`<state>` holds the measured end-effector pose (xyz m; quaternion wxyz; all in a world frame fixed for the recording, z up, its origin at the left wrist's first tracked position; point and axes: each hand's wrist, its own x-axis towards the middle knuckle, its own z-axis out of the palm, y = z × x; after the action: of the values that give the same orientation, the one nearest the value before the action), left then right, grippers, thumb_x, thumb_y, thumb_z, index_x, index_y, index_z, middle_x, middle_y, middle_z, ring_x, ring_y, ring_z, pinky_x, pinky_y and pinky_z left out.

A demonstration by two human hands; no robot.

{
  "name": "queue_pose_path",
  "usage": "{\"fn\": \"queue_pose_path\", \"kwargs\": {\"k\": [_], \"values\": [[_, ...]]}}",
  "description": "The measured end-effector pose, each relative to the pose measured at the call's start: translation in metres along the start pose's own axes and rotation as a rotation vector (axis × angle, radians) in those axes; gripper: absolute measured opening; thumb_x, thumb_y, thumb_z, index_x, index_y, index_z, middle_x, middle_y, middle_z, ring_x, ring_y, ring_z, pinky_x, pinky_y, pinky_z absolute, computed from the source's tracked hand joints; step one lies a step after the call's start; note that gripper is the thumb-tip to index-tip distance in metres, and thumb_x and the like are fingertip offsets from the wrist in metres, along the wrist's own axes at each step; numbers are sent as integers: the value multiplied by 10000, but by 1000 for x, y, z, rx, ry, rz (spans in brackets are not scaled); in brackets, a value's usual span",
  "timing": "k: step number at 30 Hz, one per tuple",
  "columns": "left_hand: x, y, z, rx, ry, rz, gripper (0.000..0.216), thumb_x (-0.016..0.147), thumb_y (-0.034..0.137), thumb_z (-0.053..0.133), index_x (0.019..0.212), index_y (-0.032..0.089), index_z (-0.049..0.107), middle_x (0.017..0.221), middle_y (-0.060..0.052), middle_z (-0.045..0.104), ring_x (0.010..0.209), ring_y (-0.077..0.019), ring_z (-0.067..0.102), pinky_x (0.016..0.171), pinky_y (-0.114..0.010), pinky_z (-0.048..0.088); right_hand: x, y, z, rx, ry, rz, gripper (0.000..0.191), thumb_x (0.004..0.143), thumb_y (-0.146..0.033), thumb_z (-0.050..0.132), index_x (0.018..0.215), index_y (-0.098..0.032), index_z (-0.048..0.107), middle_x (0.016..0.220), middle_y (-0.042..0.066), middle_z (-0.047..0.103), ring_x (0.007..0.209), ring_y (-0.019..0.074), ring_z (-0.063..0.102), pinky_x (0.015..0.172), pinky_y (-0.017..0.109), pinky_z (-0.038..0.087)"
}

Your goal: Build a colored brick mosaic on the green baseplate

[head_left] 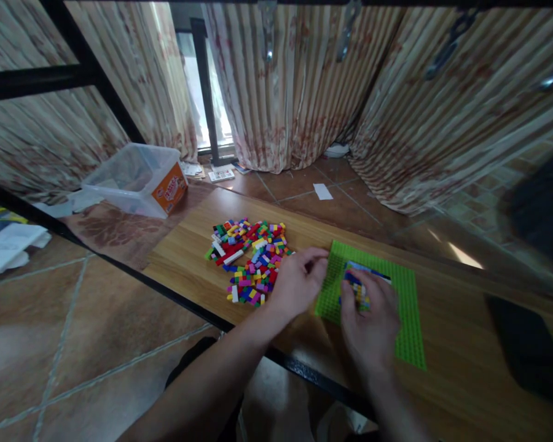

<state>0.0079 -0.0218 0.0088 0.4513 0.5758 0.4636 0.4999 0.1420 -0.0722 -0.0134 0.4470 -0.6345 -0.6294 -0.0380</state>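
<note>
A green studded baseplate (405, 307) lies on the wooden tabletop, with a patch of blue, yellow and white building bricks (362, 296) on it. My right hand (373, 313) is over this patch, its thumb and forefinger closed around a small blue brick at the bricks' left side; the fingers partly cover the patch. At the plate's left edge is my left hand (301, 279), fingers curled and tips together; whatever they hold is hidden. Just left of that hand spreads a pile of loose bricks (253, 258) in many colours.
A dark flat object (528, 347) rests on the tabletop (184, 245) at the right. Beyond the left end stands a clear plastic box (138, 178) with an orange label. A black metal bar (188, 307) runs along the near edge. Curtains (276, 92) hang behind; papers (322, 191) lie on the tiled floor.
</note>
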Motion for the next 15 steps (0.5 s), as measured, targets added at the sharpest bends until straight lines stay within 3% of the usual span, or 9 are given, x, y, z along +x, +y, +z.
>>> {"fn": "queue_pose_path", "kwargs": {"k": [3,6,11,15], "values": [[18,1,-24,-157,206,-42,156,809,238,589,891,153,692,626,21,626,561,-108,565,560,-214,441,-8,-17,8,83,-138,-55,193,938,-304,539,1008,-199,685,983,76,706,950,224,631,894,405,484],[29,1,-44,-263,348,-48,126,770,245,637,837,151,690,613,33,607,566,-94,549,565,-203,433,-16,-27,18,130,-265,-66,174,929,-273,556,1020,-192,681,951,64,711,910,211,631,853,369,493],[32,1,-57,-364,356,-102,95,737,226,651,786,156,691,543,49,561,520,-83,507,512,-188,382,-23,-34,33,139,-412,-65,183,902,-201,555,1039,-198,676,948,55,702,900,212,619,830,354,483],[29,2,-54,-360,331,-149,120,733,231,662,812,154,709,573,40,587,513,-79,496,506,-195,376,-26,-34,42,145,-424,-84,219,895,-163,532,1055,-190,678,944,62,700,895,222,615,825,369,488]]}}
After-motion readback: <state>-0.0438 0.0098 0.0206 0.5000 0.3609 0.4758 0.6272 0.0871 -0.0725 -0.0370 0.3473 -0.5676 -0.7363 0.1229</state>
